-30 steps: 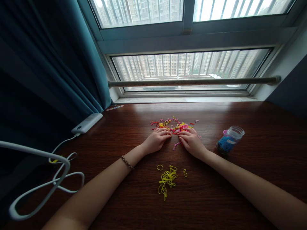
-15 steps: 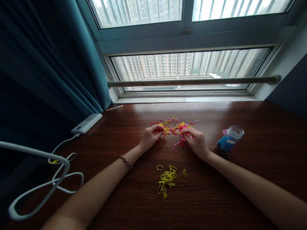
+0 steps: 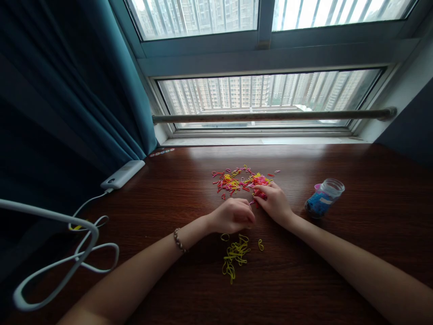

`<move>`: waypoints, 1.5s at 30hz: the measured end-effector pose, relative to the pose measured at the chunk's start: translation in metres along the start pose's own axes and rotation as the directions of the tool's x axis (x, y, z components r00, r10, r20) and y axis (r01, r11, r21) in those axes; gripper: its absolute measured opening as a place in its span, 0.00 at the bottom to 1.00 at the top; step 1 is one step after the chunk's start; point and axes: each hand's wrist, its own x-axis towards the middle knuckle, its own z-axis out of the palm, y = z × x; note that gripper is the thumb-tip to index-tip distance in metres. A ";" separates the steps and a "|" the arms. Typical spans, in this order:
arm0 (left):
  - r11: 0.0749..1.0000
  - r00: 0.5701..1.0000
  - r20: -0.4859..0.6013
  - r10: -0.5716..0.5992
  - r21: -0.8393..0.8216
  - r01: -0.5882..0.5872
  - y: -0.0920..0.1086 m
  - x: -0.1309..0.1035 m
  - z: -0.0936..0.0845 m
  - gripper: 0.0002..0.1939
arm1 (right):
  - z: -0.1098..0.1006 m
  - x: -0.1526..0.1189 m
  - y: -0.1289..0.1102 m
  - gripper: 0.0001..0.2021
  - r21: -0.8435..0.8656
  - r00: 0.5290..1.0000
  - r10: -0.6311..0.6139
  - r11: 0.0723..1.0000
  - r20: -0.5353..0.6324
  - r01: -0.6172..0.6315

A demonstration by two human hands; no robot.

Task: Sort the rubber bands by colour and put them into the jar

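Note:
A mixed heap of small rubber bands (image 3: 232,183), pink, red and yellow, lies on the dark wooden table. At its right side my right hand (image 3: 275,203) has thumb and fingertips closed around some pink and red bands, still touching the heap. My left hand (image 3: 233,215) is curled closed in the air between that heap and a smaller pile of yellow rubber bands (image 3: 237,253). Whatever its fingers hold is hidden. One loose yellow band (image 3: 260,244) lies right of the yellow pile, and another lies just below my left hand.
An open clear jar (image 3: 324,198) with blue contents stands tilted-looking on the right. At the left are a white power bank (image 3: 123,174) and its looped white cable (image 3: 98,246), beside a blue curtain (image 3: 135,113). A rail (image 3: 270,116) crosses the window behind the table.
My left hand has left the mixed heap and come nearer, to the right, towards the yellow pile, closing its fingers. My right hand has shifted only slightly at the heap.

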 end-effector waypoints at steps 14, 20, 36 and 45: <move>0.842 0.777 -0.613 -0.144 0.337 0.422 -0.062 -0.016 -0.042 0.06 | -0.003 0.005 -0.006 0.07 0.235 0.990 -0.005 0.971 -0.142 0.039; 0.735 0.862 -0.487 -0.139 0.532 0.420 -0.092 -0.027 -0.052 0.13 | -0.017 -0.007 -0.045 0.05 0.417 0.979 -0.193 0.897 0.063 0.150; 0.746 0.912 -0.399 -0.096 0.577 0.332 -0.089 -0.027 -0.046 0.12 | 0.002 0.012 0.022 0.17 0.028 0.964 0.129 0.992 -0.233 -0.126; 0.813 0.842 -0.536 -0.065 0.460 0.356 -0.086 -0.028 -0.045 0.05 | 0.009 0.012 0.032 0.18 0.088 0.979 0.132 0.989 -0.153 -0.120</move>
